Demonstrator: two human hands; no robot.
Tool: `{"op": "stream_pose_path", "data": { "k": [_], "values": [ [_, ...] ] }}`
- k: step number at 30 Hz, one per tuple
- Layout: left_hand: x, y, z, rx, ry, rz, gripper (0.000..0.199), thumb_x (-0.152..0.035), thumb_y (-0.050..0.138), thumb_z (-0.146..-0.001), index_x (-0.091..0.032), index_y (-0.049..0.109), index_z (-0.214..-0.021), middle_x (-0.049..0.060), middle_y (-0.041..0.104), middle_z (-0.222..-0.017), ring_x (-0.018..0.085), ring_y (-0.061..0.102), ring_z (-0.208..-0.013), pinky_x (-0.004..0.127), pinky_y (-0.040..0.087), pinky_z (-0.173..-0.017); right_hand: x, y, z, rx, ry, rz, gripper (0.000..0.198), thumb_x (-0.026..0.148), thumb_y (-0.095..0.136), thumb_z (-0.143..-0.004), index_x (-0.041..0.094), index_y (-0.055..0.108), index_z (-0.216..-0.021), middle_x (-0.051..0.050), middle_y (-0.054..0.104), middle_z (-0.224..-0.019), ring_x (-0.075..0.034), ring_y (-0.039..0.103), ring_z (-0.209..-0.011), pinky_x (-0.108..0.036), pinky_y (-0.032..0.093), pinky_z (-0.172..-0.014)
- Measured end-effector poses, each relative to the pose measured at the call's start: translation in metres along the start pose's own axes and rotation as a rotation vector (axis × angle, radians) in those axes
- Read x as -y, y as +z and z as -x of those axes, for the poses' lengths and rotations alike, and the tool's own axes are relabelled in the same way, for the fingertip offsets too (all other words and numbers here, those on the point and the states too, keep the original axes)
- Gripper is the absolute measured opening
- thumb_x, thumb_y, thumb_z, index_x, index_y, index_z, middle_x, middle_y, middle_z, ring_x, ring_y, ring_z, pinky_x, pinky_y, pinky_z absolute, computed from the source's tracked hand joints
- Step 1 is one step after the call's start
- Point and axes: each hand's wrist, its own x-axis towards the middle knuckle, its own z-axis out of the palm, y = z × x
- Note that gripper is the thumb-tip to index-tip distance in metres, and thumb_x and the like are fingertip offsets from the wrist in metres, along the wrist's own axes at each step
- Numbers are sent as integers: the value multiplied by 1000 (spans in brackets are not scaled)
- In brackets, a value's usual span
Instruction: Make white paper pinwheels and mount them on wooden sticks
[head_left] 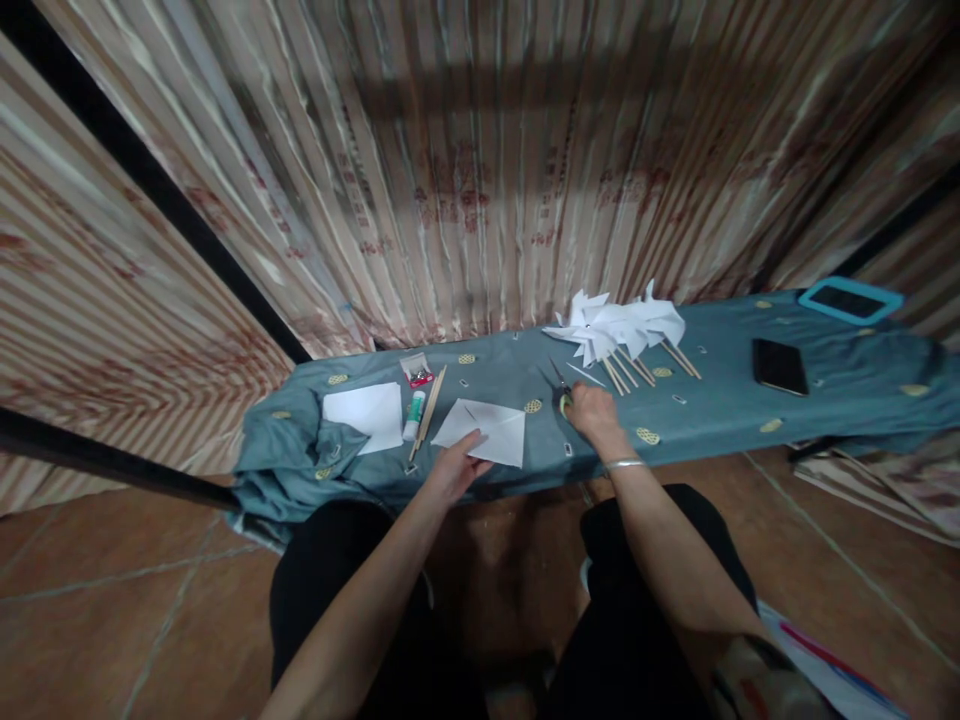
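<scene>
A white paper square (501,425) with a dark slit in it lies in front of me, and my left hand (457,465) pinches its near edge. Over to the right, my right hand (592,412) is closed around the handles of a pair of scissors (561,385). The blades point away from me over the cloth. Beside the scissors lies a thin white stick (585,374). Behind my right hand, several white paper pinwheels (622,328) on wooden sticks lie heaped together.
To the left are a stack of white paper (365,415), a glue stick (414,415), a few wooden sticks (429,415) and a small box of pins (418,371). At right lie a black phone-like object (780,366) and a blue-framed tablet (851,300). A green cloth (712,425) covers the narrow table.
</scene>
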Motion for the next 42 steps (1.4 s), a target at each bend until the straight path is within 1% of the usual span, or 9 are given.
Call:
{"op": "stream_pose_path", "data": {
  "k": [4, 8, 15, 18, 22, 25, 32, 37, 42],
  "values": [
    [-6, 7, -14, 0, 45, -29, 24, -5, 72, -72, -14, 64, -92, 2, 70, -74, 11, 64, -58, 20, 52, -54, 7, 0, 1, -3, 7, -11, 35, 22, 51, -88, 0, 58, -114, -29, 67, -100, -37, 67, -100, -43, 49, -86],
    [-16, 15, -31, 41, 78, -11, 29, -5, 73, -70, -18, 63, -94, 2, 71, -82, 13, 68, -70, 27, 57, -73, 12, 1, -6, 14, -19, -18, 35, 24, 54, -88, 2, 58, -114, -27, 68, -100, -35, 66, -102, -41, 49, -87],
    [-21, -29, -16, 60, 65, -28, 15, -10, 72, -73, -14, 63, -85, 10, 73, -89, 22, 71, -89, 40, 54, -91, 13, 10, -18, 15, -32, 15, 34, 21, 50, -91, 3, 56, -119, -26, 69, -100, -34, 67, -99, -42, 48, -84],
    [-21, -41, -12, 108, 209, -351, 19, -20, 71, -75, -14, 67, -93, 10, 73, -88, 20, 71, -81, 37, 56, -82, 13, 14, -17, 0, -25, 40, 32, 24, 49, -92, 5, 62, -113, -26, 69, -96, -35, 67, -94, -44, 49, -81],
    [-38, -41, -22, 159, 436, -689, 9, -17, 71, -72, -17, 73, -81, 4, 70, -79, 17, 66, -74, 34, 54, -80, 12, 20, -14, -29, -5, 67, 30, 25, 49, -90, 5, 68, -103, -26, 69, -90, -37, 67, -90, -46, 48, -78],
    [-66, -50, -33, 99, 821, -1054, 16, -13, 60, -77, -20, 74, -84, 4, 69, -87, 17, 64, -80, 33, 53, -81, 10, 25, -12, -64, -1, 80, 30, 25, 48, -90, 7, 70, -98, -24, 69, -86, -35, 67, -83, -44, 49, -74],
    [-109, -100, -51, -118, 1011, -1188, 21, -20, 55, -82, -17, 71, -96, 5, 66, -91, 16, 64, -78, 29, 55, -74, 9, 32, -1, -263, -155, -66, 29, 23, 45, -91, 10, 70, -100, -23, 71, -97, -34, 66, -91, -46, 49, -82],
    [-88, -91, -57, 14, 1071, -1294, 21, -19, 56, -84, -19, 71, -97, 7, 67, -100, 20, 63, -93, 35, 53, -88, 23, 40, 9, -256, -244, -200, 29, 25, 47, -92, 15, 69, -107, -15, 72, -109, -27, 66, -103, -39, 51, -92],
    [-49, -57, -57, 335, 1158, -1529, 29, -17, 52, -88, -18, 66, -114, 11, 63, -125, 26, 54, -119, 46, 46, -103, 46, 53, 24, -279, -447, -386, 36, 31, 45, -95, 17, 62, -123, -14, 65, -126, -26, 58, -120, -45, 45, -104]
  ]
}}
